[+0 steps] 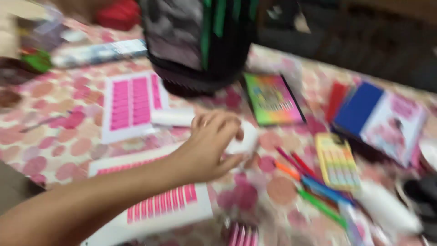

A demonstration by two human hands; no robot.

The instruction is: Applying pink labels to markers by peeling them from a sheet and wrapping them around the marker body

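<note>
Head view, blurred: left hand (210, 146) reaching across worktop (59, 136), fingers (218, 119) curled on small white object (243, 139) at centre, near pens (314, 182). Object's long axis and heading impossible to tell through blur. Right hand out of view.

The left hand (211, 143) has its grip closed round a small white object (243, 139), low over the counter (59, 150). Just beyond the grip a dark backpack (200, 41) stands tall and blocks the way forward. Right of the grip lie a rainbow-coloured booklet (273, 100), loose coloured pens (314, 182), a yellow calculator (337, 161) and a stack of books (378, 118), crowding that side. Left of the grip two pink-and-white sheets (129, 105) lie flat, low enough to pass over. Bare patterned cloth shows far left, between the sheets and the counter's edge.
</note>
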